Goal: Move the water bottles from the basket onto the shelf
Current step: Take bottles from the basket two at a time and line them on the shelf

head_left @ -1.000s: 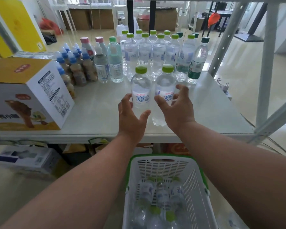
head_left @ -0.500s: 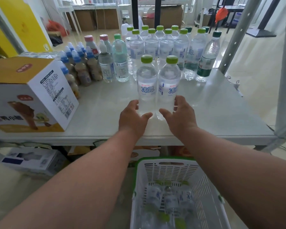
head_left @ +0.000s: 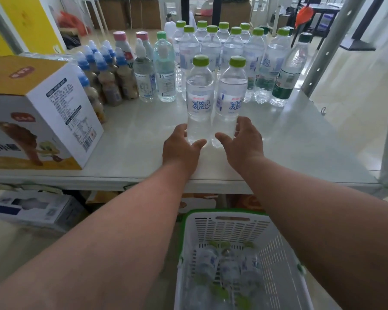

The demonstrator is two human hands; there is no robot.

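Note:
Two clear water bottles with green caps stand upright side by side on the white shelf (head_left: 289,148). My left hand (head_left: 180,148) curls round the base of the left bottle (head_left: 199,97), thumb in front, fingers on its left side. The right bottle (head_left: 231,97) has my right hand (head_left: 243,144) round its base in the same way. Behind them stands a block of several matching green-capped bottles (head_left: 233,48). Below me the white basket with a green rim (head_left: 233,229) holds several more bottles (head_left: 226,267) lying down.
A large white and yellow carton (head_left: 43,113) fills the shelf's left side. Blue-capped brown drinks (head_left: 103,72) and two clear dispenser bottles (head_left: 155,74) stand behind it. A dark-capped bottle (head_left: 291,70) stands far right. Grey shelf uprights (head_left: 329,41) rise on the right.
Both hands slid from the middle of the two bottles down to their bases, and the bottles now stand further back on the shelf. The view tilted, so the scene sits higher.

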